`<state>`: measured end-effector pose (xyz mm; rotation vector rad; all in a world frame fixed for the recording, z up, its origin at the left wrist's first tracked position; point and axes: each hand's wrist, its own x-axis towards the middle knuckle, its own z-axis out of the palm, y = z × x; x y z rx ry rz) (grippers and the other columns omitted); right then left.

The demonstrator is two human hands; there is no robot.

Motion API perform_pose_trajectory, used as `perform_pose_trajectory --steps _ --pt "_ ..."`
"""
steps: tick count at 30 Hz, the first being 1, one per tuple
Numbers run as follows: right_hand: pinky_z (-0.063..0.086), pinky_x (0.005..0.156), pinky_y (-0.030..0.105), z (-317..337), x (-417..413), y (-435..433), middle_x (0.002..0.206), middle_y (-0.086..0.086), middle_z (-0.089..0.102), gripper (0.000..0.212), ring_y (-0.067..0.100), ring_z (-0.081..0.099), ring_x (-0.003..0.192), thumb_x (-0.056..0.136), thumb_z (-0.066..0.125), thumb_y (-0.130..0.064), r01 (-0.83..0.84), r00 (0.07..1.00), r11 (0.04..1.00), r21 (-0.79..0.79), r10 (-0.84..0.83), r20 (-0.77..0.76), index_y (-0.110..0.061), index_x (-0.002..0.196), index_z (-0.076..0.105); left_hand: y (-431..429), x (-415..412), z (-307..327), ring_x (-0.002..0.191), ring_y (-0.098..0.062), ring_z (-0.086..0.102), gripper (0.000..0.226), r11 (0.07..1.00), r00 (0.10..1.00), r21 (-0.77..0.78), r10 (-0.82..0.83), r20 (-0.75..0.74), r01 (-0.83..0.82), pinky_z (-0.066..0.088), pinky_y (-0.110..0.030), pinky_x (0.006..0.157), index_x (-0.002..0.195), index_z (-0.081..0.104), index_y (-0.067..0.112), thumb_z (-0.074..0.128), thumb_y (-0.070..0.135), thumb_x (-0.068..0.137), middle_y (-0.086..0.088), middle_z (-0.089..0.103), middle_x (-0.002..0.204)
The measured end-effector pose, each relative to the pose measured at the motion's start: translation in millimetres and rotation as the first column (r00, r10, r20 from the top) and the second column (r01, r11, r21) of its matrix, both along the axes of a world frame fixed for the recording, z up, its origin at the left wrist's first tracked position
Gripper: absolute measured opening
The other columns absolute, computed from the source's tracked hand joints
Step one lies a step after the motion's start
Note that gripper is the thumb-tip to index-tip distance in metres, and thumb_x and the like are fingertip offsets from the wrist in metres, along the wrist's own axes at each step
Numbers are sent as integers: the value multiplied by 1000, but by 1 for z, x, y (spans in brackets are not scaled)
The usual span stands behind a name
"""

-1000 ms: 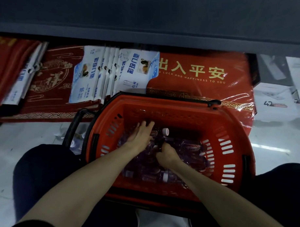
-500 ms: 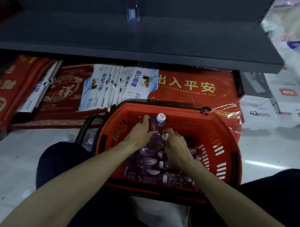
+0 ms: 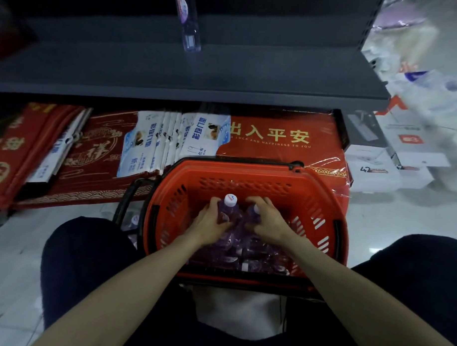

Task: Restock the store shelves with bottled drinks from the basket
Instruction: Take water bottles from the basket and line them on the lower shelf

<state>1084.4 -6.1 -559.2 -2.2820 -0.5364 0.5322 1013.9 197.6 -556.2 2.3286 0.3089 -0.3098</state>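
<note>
Hands both down in the red basket: our left hand grips an upright white-capped bottle, our right hand wraps a second bottle just beside it. More bottles lie beneath. One lone bottle stands on the far shelf.

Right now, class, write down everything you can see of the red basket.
The basket is red plastic with slotted walls and a rounded rim. One black handle lies folded along the far rim; another black loop sticks out at its left. It sits upright between the person's legs, in front of red mats. Purple-tinted bottles lie piled inside. The left hand and right hand reach in, each gripping a bottle.
</note>
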Motion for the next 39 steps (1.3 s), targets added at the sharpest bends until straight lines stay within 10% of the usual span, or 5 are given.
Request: perform_pose_trajectory --steps 6,15,27,33,39 --pt "49 83 23 -7 8 -2 116 1 66 84 19 65 103 75 81 -12 175 979 985 -6 -174 -109 -25 147 40 8 -3 -7 101 -25 67 62 998 999 -46 46 -4 -46 53 -39 88 120 34 34 82 39 81 0 68 113" --pt "58 98 43 -31 5 15 123 1 69 96 21 68 112 55 92 -30 287 891 946 152 -205 -406 -26 138 43 13 10 -18 110 -20 69 71 989 994 -97 105 -37 -108 51 -30 93 130 39 30 86 30 78 1 71 121" --pt "55 102 43 -1 19 17 126 3 66 86 19 65 121 68 63 -7 260 943 917 303 -173 -284 -32 145 35 10 34 33 111 -26 70 70 993 988 -49 110 111 -105 56 -45 97 125 39 43 84 35 71 1 74 116" --pt "57 99 47 97 77 34 118 8 73 61 24 70 112 80 81 -8 332 939 811 481 -234 -254 -19 130 47 34 93 133 98 2 71 72 990 926 -134 97 364 -51 59 -38 95 132 41 44 86 25 79 20 74 105" --pt "61 88 44 191 140 72 108 16 74 48 31 72 104 83 77 -8 245 965 741 625 -245 -87 -24 122 54 63 146 230 100 -4 69 73 992 818 -113 107 565 -52 56 -39 97 136 43 41 87 29 79 20 72 109"
